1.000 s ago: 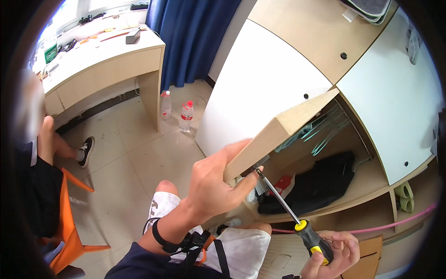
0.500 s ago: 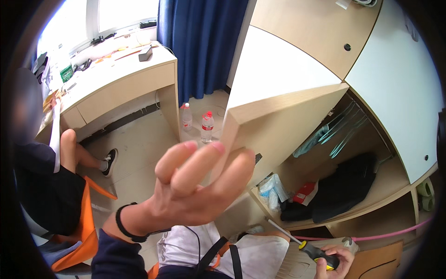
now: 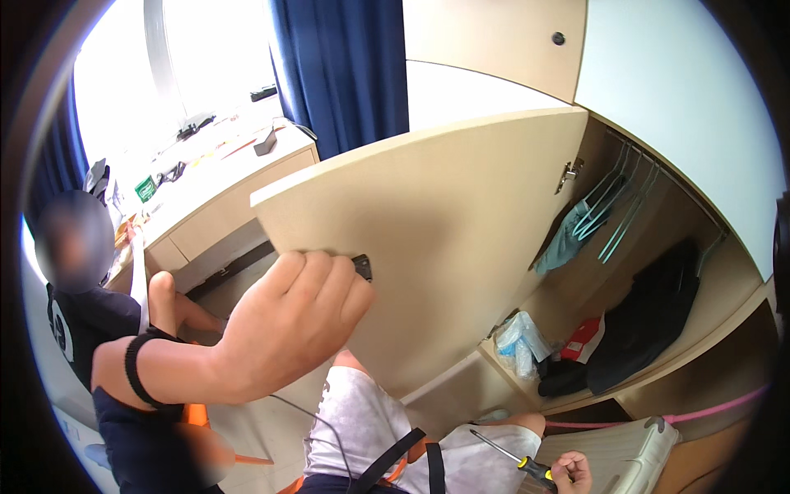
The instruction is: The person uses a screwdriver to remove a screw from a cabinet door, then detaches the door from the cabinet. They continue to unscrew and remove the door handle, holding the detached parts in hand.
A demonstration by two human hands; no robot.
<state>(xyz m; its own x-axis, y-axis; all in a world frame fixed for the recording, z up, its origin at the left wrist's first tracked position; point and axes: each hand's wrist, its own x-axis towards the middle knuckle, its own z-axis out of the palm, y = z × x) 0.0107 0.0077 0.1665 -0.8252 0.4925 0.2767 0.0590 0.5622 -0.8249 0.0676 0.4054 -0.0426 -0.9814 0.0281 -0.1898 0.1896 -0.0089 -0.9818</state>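
My left hand (image 3: 288, 325) grips the free edge of an open, light wood wardrobe door (image 3: 444, 222), fingers curled over the edge beside a small black fitting (image 3: 362, 265). A black band sits on that wrist. My right hand (image 3: 573, 473) is low at the bottom edge, closed around the yellow and black handle of a screwdriver (image 3: 514, 457); its shaft points up and left over my lap. The door's metal hinge (image 3: 568, 174) shows at the cabinet side.
Inside the wardrobe hang teal hangers (image 3: 613, 218), with dark clothing (image 3: 650, 321), a red box and plastic bags on the shelf. Another person (image 3: 82, 296) sits at the left by a desk (image 3: 214, 198). A blue curtain (image 3: 341, 74) hangs behind. A pale suitcase (image 3: 625, 457) lies near my right hand.
My left hand went from raised and spread before the camera to gripping the door edge. The door now swings wider across the view. The screwdriver stays low in my right hand.
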